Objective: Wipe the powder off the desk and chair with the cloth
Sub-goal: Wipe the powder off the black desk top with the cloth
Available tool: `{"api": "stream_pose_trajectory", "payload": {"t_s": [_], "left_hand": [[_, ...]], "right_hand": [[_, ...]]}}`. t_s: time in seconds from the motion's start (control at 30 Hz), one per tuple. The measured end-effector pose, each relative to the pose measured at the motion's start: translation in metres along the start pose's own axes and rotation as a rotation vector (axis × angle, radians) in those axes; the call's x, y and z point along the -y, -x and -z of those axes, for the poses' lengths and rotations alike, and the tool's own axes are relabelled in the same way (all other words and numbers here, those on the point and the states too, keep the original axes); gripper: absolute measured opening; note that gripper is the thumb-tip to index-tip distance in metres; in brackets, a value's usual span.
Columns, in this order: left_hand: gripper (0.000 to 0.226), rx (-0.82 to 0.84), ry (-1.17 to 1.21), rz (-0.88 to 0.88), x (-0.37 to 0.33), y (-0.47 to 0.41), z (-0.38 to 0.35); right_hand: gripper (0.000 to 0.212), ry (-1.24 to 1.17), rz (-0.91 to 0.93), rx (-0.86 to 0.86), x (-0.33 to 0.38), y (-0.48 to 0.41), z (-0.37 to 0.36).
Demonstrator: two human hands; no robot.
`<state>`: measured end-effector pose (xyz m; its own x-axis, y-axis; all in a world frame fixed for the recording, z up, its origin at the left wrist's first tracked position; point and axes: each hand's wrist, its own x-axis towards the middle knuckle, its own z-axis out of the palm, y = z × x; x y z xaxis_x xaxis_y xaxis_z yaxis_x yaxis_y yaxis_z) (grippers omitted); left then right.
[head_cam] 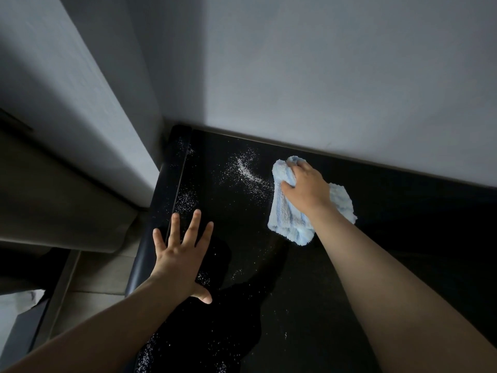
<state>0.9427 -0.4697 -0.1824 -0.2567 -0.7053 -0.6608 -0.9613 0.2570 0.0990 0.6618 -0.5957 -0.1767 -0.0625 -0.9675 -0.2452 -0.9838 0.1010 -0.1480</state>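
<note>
Right hand (305,188) presses down on the light blue cloth (290,219), fingers gripping it, far on the black desk (403,211) near the wall (322,76) | left hand (180,258) flat, fingers spread, holding nothing, at the desk's left edge | white powder (248,172) lies just left of the cloth, more on the near side | step: wiping the desk | next, I think: push the cloth left through the powder

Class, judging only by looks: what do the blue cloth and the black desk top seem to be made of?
Fluffy pale-blue cloth: probably microfibre or terry, given its ribbed, tufted pile. Glossy black desk top: smooth and hard, perhaps lacquered board or glass; it mirrors the arms, and white powder sits loose on it.
</note>
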Motion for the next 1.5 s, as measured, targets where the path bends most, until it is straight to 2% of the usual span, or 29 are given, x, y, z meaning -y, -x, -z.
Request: {"api": "stream_pose_trajectory", "payload": {"t_s": [1.03,1.2,1.4,1.5], "left_hand": [[0.154,-0.008,-0.009,-0.001,-0.002,0.004,0.006],[0.154,-0.016,-0.028,0.004,-0.002,0.004,0.005],[0.148,-0.044,-0.023,0.000,-0.002,0.010,0.004],[0.139,-0.081,-0.008,0.006,-0.004,0.018,0.001]], "right_hand": [[0.060,0.002,-0.008,-0.010,0.003,0.105,-0.028],[0.057,-0.040,0.017,-0.059,0.004,0.132,-0.035],[0.058,-0.031,0.008,-0.047,0.005,0.158,-0.042],[0.058,-0.029,-0.002,-0.039,0.006,0.167,-0.044]]}}
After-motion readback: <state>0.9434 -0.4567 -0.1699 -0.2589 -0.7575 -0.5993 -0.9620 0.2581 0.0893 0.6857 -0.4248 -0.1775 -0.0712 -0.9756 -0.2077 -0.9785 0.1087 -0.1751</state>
